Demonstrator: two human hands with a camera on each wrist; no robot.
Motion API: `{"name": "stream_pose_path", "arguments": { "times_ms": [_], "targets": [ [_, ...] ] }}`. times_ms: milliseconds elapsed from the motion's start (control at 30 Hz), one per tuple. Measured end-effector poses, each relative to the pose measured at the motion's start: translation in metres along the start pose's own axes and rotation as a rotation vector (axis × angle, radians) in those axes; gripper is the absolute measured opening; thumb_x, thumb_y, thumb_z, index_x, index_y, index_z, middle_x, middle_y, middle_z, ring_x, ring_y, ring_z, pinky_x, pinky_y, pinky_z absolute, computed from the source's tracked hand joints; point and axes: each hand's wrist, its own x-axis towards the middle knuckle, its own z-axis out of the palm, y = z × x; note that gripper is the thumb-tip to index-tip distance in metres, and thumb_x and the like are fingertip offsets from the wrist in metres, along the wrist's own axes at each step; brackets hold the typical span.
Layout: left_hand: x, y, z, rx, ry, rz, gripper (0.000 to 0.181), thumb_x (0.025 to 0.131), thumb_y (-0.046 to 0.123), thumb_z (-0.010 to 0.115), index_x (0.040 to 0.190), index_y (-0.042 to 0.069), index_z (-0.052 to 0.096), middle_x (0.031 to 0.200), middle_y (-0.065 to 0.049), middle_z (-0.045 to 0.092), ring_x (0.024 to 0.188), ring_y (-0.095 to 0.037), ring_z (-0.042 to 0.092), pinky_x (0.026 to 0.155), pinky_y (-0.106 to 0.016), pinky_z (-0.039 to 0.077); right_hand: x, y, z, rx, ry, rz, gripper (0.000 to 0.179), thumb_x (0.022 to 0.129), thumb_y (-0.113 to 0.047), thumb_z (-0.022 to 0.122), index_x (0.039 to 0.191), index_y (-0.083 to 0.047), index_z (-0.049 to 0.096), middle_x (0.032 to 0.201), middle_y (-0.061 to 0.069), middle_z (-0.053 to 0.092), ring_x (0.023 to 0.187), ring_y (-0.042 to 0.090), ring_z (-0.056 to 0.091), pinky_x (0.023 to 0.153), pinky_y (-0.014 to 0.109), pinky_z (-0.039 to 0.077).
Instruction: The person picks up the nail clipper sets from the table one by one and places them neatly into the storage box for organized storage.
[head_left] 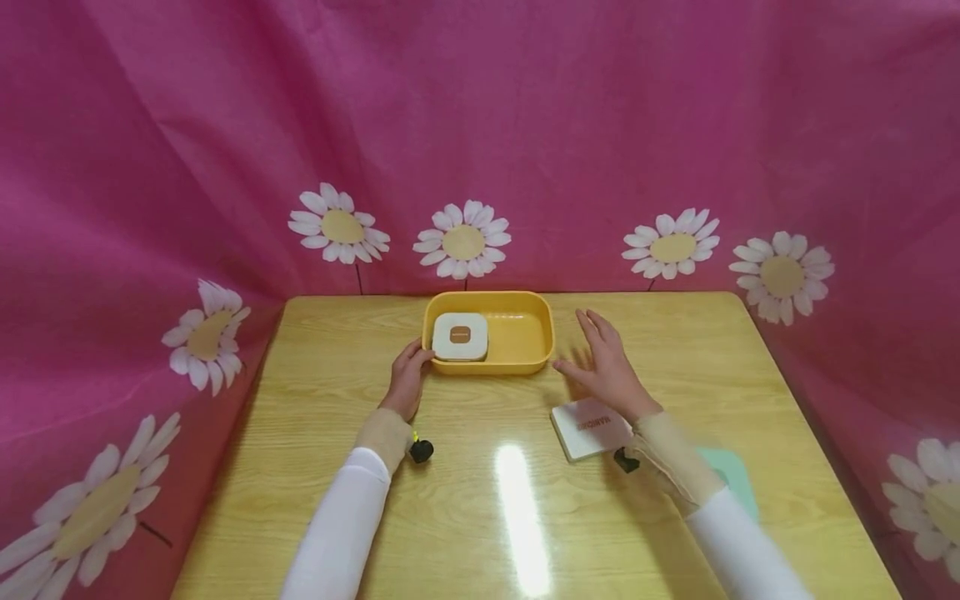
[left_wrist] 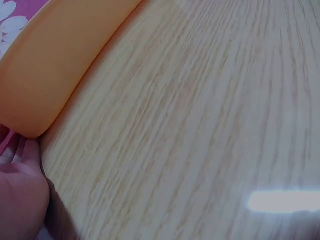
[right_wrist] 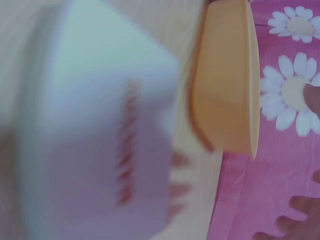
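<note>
A yellow open box (head_left: 517,367) with rounded corners stands at the back of the table. Inside its left end lies a small white square container (head_left: 446,343) with a brown label. My left hand (head_left: 407,379) touches the box's left end, its thumb at the near corner; in the left wrist view the fingers (left_wrist: 31,150) lie fairly straight against that end. Just right of the box, my right hand (head_left: 609,371) is held with fingers spread and nothing in it. Beneath the right wrist lies a flat white block (head_left: 581,433) with red lettering, partly covered; it looks blurred in the right wrist view.
A pale green item (head_left: 731,471) lies on the right of the table, partly hidden by my right forearm. The wooden table (head_left: 337,333) meets a pink curtain (head_left: 525,125) with daisies behind and at both sides. A bright glare streak crosses the table's front middle.
</note>
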Motion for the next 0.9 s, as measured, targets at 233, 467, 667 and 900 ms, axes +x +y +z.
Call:
{"name": "stream_pose_path", "arguments": {
  "times_ms": [233,467,667,900],
  "targets": [
    [-0.001,0.002,0.000,-0.009,-0.005,0.026,0.049,0.103,0.002,0.046,0.150,-0.012,0.045,0.160,-0.027,0.039,0.149,-0.032,0.037,0.124,-0.040,0.031,-0.041,0.013,-0.008,-0.096,-0.081,0.112,0.103,0.092,-0.043,0.079,0.166,-0.002,0.020,0.166,0.033,0.018,0.152,0.054,0.015,0.117,0.075,0.021],
    [-0.002,0.000,0.004,0.021,0.037,0.025,0.049,0.101,0.009,0.055,0.147,-0.009,0.051,0.153,-0.025,0.049,0.139,-0.024,0.049,0.117,-0.032,0.041,-0.066,0.019,0.002,-0.204,-0.149,0.082,0.113,0.078,-0.050,0.089,0.161,0.003,0.032,0.163,0.036,0.025,0.148,0.059,0.021,0.115,0.076,0.024],
    [0.006,0.006,0.008,-0.016,0.073,-0.074,0.050,0.101,0.004,0.055,0.148,-0.010,0.050,0.157,-0.023,0.046,0.145,-0.026,0.043,0.121,-0.035,0.035,-0.073,0.019,0.000,-0.355,-0.247,-0.035,0.110,0.065,-0.033,0.099,0.154,0.003,0.046,0.158,0.034,0.037,0.141,0.061,0.035,0.111,0.074,0.035],
    [0.005,0.011,0.010,-0.014,0.088,-0.117,0.049,0.101,0.003,0.052,0.149,-0.010,0.049,0.158,-0.023,0.045,0.146,-0.027,0.042,0.121,-0.037,0.035,-0.081,0.018,0.000,-0.266,-0.364,-0.122,0.098,0.064,-0.011,0.093,0.151,0.003,0.050,0.156,0.034,0.041,0.143,0.061,0.034,0.113,0.073,0.031]
  ]
}}
